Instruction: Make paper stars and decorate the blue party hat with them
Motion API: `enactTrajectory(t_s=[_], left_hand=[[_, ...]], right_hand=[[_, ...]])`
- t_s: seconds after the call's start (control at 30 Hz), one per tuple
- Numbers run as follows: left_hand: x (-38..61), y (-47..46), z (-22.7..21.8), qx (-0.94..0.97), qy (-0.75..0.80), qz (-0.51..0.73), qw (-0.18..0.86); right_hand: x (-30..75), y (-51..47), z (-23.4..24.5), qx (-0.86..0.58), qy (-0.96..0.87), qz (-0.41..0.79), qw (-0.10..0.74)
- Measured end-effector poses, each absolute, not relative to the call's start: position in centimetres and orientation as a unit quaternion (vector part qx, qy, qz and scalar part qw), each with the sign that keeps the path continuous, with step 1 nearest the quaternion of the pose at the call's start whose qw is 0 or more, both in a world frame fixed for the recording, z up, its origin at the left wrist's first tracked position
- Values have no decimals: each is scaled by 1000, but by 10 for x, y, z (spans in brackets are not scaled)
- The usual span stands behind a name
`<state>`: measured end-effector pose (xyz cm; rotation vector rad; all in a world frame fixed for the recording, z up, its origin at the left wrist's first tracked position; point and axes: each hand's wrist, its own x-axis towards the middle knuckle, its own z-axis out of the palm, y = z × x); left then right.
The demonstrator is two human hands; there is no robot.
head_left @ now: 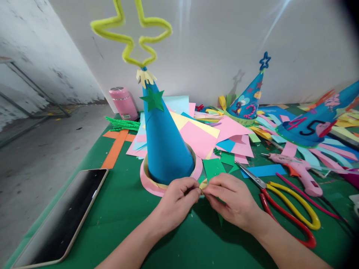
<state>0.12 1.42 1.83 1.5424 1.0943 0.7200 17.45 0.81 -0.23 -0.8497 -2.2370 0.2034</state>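
My left hand (181, 198) and my right hand (231, 198) meet just in front of the hat, fingertips pinched together. Between them is a small pale-yellow paper piece (203, 184). A green paper tip (220, 219) pokes out below my right hand; the rest of it is hidden by the fingers. The blue paper cone hat (166, 145) stands upright, with a pink brim (146, 183), a green paper star (153, 99) near its top and a yellow fuzzy-wire shape (134, 37) on its tip.
A phone (67, 213) lies at left. Red-and-yellow scissors (280, 198) and a pink glue gun (301, 170) lie at right. Behind are paper sheets (196, 138), a pink flask (123, 102), green pipe cleaners (123, 124) and two decorated cone hats (246, 99).
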Motion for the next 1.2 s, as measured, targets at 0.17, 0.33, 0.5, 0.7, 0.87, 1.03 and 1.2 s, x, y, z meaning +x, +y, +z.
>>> enactTrajectory(t_s=[0.17, 0.33, 0.5, 0.7, 0.87, 1.03, 1.2], left_hand=[[0, 16, 18, 613, 469, 323, 548], [0, 16, 16, 602, 472, 333, 551], [3, 16, 15, 567, 480, 352, 569], [5, 15, 11, 546, 481, 370, 577], [9, 13, 9, 534, 512, 384, 553], [14, 9, 9, 519, 526, 406, 538], [16, 7, 6, 458, 498, 411, 611]], right_hand=[[176, 7, -4, -330, -879, 55, 340], [176, 8, -3, -337, -883, 45, 324], [175, 10, -2, -340, -881, 39, 327], [171, 9, -2, -391, -750, 267, 462], [164, 7, 0, -439, -637, 435, 460], [155, 9, -1, -431, -601, 502, 448], [155, 9, -2, -452, -602, 476, 455]])
